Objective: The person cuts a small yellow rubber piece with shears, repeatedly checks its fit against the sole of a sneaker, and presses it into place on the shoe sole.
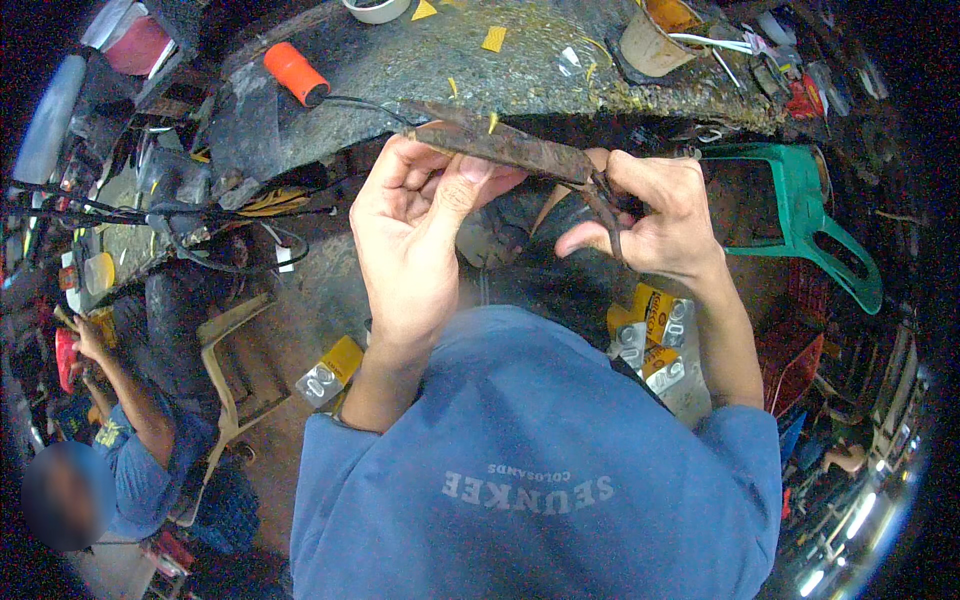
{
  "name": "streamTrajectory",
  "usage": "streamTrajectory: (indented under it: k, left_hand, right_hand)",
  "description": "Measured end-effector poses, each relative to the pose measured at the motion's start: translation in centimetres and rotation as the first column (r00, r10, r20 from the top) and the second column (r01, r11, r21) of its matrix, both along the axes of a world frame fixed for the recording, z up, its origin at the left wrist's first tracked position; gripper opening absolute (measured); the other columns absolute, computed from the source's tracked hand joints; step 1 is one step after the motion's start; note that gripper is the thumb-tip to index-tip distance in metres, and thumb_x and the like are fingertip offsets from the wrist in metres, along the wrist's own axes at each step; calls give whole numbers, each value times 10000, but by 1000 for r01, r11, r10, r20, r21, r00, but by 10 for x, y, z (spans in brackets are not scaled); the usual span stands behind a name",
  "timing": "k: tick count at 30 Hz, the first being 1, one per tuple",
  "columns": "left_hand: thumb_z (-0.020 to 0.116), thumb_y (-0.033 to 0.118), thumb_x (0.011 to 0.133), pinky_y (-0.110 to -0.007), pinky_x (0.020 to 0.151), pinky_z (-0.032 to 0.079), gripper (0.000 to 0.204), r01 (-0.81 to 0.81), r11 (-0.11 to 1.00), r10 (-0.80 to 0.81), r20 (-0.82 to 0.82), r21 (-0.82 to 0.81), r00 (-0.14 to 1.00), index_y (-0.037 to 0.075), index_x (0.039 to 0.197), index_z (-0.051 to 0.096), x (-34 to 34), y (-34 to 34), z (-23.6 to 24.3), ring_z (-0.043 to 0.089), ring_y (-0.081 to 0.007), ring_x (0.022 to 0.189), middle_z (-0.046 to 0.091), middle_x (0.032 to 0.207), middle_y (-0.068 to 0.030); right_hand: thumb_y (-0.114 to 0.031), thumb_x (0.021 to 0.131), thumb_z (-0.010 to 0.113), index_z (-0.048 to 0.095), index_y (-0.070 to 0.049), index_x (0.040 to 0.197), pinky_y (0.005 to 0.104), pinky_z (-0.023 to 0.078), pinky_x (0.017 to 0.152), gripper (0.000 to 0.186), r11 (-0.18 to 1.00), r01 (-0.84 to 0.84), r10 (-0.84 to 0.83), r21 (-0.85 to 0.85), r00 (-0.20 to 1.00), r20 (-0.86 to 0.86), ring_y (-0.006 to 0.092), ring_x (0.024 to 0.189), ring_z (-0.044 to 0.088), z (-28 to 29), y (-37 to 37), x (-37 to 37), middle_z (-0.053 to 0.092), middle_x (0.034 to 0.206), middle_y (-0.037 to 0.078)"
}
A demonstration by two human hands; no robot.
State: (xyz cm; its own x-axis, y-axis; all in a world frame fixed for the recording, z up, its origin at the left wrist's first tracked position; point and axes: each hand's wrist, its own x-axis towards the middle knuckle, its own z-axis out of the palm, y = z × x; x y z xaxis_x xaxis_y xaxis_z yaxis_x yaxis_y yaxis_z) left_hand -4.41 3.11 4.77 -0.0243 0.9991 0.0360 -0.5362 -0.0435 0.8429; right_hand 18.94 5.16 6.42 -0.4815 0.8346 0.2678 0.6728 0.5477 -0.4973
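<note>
1. Two bare hands are raised before a blue shirt (pixel 540 430), near the front edge of a dark, stained workbench (pixel 390 70); between them a pair of worn, rust-brown shears (pixel 540 153) is held.

2. By the right hand (pixel 655 215) the shears are gripped at the handles, fingers curled around them and thumb extended toward the left.

3. The long axis of the shears is laid nearly crosswise, tilted slightly so that the blade end is set a little higher in view. The handles are met by the right hand; the blades are pointed leftward, toward the left hand (pixel 410 220), which is the nearer one to the tips.

4. The left hand is bent under the blades, its thumb brought toward curled fingers; because the blades hide part of the grasp, it cannot be told whether anything is pinched there.

5. Beyond the tips, an orange cylinder (pixel 296 75) with a black cord (pixel 360 102) is seen on the bench; at the far right, a beige bucket (pixel 650 50) is placed.

6. To the right of the right hand, a green plastic chair (pixel 795 195) is shown; at the left rim, a co-worker (pixel 150 470) is pictured, well apart from the shears.
</note>
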Motion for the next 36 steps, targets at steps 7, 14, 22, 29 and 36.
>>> streamTrajectory:
  k: [7, 14, 22, 29, 36]
  left_hand:
    - [641, 49, 999, -411, 926, 615, 182, 87, 981, -50, 208, -172, 977, -19, 1166, 616, 0, 2, 4, 720, -255, 1034, 719, 1093, -162]
    - [626, 109, 1018, -339, 968, 540, 151, 127, 935, 0, 360, -330, 933, 21, 1138, 651, 14, -1, -3, 684, -195, 1075, 717, 1133, -115]
    - [638, 127, 1019, -303, 934, 502, 144, 162, 932, -35, 363, -325, 931, 45, 1135, 655, 25, -4, -12, 648, -137, 1017, 706, 1107, -67]
    - [711, 128, 969, -267, 944, 482, 290, 222, 954, -223, 14, -201, 975, 1, 1213, 622, 12, -4, 3, 628, -118, 1060, 693, 1098, -51]
    - [770, 181, 942, -267, 875, 531, 224, 400, 888, -461, -429, -228, 777, 20, 1088, 714, -18, 11, 9, 665, -98, 931, 731, 997, -40]
  right_hand:
    - [-371, 698, 960, 588, -65, 738, 311, 434, 520, 484, 969, 64, -128, -241, 957, -259, 103, 560, 556, -7, -1, -10, 570, 614, 12]
    - [-68, 742, 897, 684, -3, 932, 242, 524, 662, 293, 781, -34, -505, -623, 552, -663, 111, 725, 667, 1, -8, -48, 734, 864, 91]
    - [-56, 800, 874, 671, 18, 916, 299, 591, 731, 246, 802, -91, -520, -590, 379, -765, 167, 787, 732, 5, -9, -63, 763, 905, 126]
    - [-113, 791, 872, 679, -13, 904, 267, 534, 661, 245, 742, -116, -522, -660, 517, -678, 124, 719, 674, 11, -1, -44, 748, 868, 94]
    - [-137, 788, 875, 644, -49, 862, 218, 447, 573, 258, 732, -116, -424, -671, 694, -582, 62, 653, 599, 5, -5, -32, 735, 829, 60]
